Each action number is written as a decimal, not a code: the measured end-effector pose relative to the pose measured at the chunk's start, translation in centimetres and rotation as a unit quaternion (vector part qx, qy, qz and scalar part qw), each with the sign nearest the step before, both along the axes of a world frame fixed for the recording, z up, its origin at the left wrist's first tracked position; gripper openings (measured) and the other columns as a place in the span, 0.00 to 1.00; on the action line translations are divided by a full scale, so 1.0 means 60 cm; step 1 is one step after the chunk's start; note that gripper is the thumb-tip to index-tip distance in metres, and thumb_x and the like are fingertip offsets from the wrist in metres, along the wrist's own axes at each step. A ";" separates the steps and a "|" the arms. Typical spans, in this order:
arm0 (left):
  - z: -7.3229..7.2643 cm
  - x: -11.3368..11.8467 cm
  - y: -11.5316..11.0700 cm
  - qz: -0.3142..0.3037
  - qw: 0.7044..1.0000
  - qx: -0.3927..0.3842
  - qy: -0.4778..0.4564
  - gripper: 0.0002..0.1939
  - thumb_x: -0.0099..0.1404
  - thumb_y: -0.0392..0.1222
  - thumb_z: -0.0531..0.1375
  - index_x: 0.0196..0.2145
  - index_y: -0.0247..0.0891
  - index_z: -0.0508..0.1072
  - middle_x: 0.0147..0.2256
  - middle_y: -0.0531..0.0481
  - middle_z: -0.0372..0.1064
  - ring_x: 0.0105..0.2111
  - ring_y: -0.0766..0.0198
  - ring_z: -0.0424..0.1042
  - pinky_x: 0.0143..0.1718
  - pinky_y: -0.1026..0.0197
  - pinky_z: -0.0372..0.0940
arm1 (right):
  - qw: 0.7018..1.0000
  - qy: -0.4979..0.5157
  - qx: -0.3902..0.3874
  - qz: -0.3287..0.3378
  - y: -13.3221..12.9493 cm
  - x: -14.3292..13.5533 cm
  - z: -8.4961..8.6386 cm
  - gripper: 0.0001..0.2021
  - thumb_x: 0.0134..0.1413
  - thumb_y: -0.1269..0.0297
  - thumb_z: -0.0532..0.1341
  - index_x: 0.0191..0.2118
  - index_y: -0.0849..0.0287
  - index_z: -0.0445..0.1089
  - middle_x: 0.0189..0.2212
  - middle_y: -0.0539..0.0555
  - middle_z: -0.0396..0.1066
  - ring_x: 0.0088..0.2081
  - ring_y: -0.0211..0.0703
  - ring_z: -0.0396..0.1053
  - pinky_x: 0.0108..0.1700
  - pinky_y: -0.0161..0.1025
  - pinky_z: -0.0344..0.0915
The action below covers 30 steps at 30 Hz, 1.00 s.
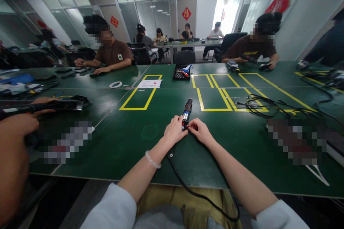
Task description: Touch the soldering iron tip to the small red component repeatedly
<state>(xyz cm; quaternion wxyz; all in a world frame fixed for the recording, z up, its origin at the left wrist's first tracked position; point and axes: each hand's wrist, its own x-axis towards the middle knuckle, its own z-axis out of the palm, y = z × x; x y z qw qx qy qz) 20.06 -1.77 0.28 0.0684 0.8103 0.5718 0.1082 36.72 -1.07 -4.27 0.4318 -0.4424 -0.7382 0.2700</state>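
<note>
A slim dark tool point(187, 109) with a silver and blue middle lies on the green table point(129, 139), its narrow end pointing away from me. My left hand point(175, 130) is closed around its near end. Close on the other side, my right hand point(200, 130) pinches at a small red part by that same end; the exact hold is too small to make out. A black cable point(178, 179) runs from under my left wrist over the table's front edge to my lap.
Yellow tape point(131, 108) marks several rectangles. Beyond stand a black tray point(181, 73) and a white paper point(149, 83). Black cables point(255, 103) tangle at the right. Another person's hand point(20, 125) works at the left.
</note>
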 end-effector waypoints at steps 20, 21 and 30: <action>-0.004 -0.038 -0.012 0.021 0.994 0.084 0.071 0.34 0.64 0.58 0.51 0.62 0.38 0.53 0.47 0.39 0.61 0.45 0.53 0.64 0.42 0.56 0.59 | 0.996 0.049 -0.078 0.022 -0.013 0.012 0.008 0.10 0.56 0.61 0.58 0.41 0.59 0.71 0.32 0.52 0.72 0.32 0.39 0.68 0.36 0.36 0.63; -0.003 -0.052 -0.017 0.024 0.994 0.083 0.075 0.34 0.64 0.58 0.51 0.62 0.38 0.53 0.48 0.39 0.61 0.45 0.53 0.64 0.42 0.56 0.59 | 0.996 0.047 -0.079 0.021 -0.014 0.012 0.008 0.10 0.56 0.61 0.58 0.41 0.59 0.71 0.32 0.52 0.72 0.32 0.40 0.68 0.36 0.36 0.63; -0.002 -0.235 -0.059 0.119 0.984 0.058 0.122 0.36 0.66 0.61 0.43 0.63 0.36 0.53 0.51 0.38 0.61 0.45 0.51 0.65 0.43 0.55 0.61 | 0.996 0.013 -0.088 0.023 -0.023 0.008 0.024 0.09 0.55 0.63 0.57 0.37 0.59 0.72 0.30 0.51 0.72 0.31 0.40 0.68 0.36 0.36 0.62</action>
